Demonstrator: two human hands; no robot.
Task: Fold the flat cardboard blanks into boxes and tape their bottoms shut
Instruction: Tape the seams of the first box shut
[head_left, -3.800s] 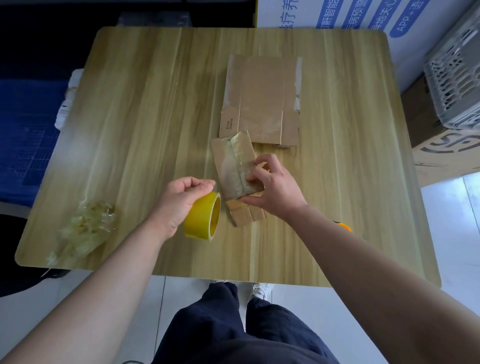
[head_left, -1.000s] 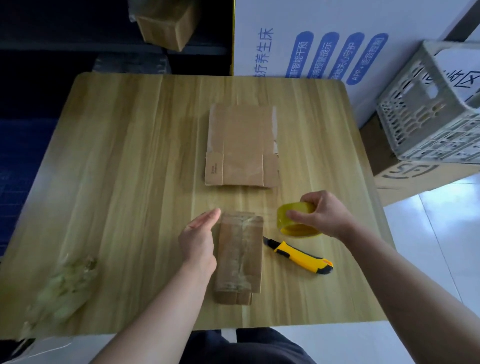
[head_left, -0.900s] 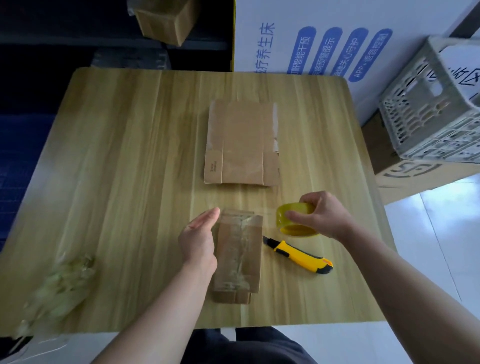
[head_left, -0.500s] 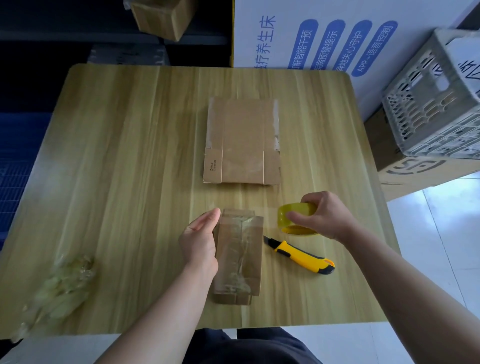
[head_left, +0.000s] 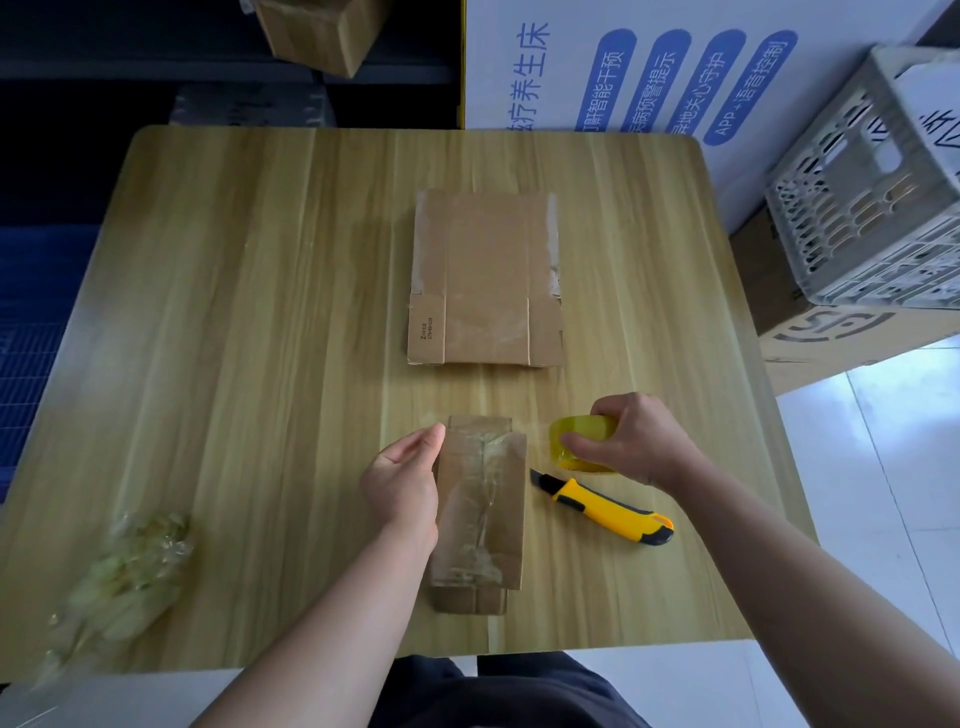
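On the wooden table (head_left: 208, 312) our taped box (head_left: 480, 514) lies close before us, long axis pointing away. Our left hand (head_left: 402, 480) rests straight-fingered against its left side; our right hand (head_left: 631, 441) grips the tape roll (head_left: 579, 441) just right of its far end.

the wooden table (head_left: 234, 312) bears a cardboard blank (head_left: 485, 280), a taped box (head_left: 480, 514), tape roll (head_left: 576, 427), yellow knife (head_left: 608, 506) and crumpled tape (head_left: 124, 571).

Single head-worn wide-angle view, sited above the near edge of the table (head_left: 218, 332), facing forward and steeply down. Close range: tabletop fills most of the frame, far corners included; left hand (head_left: 402, 483) and right hand (head_left: 636, 441) sit lower centre.
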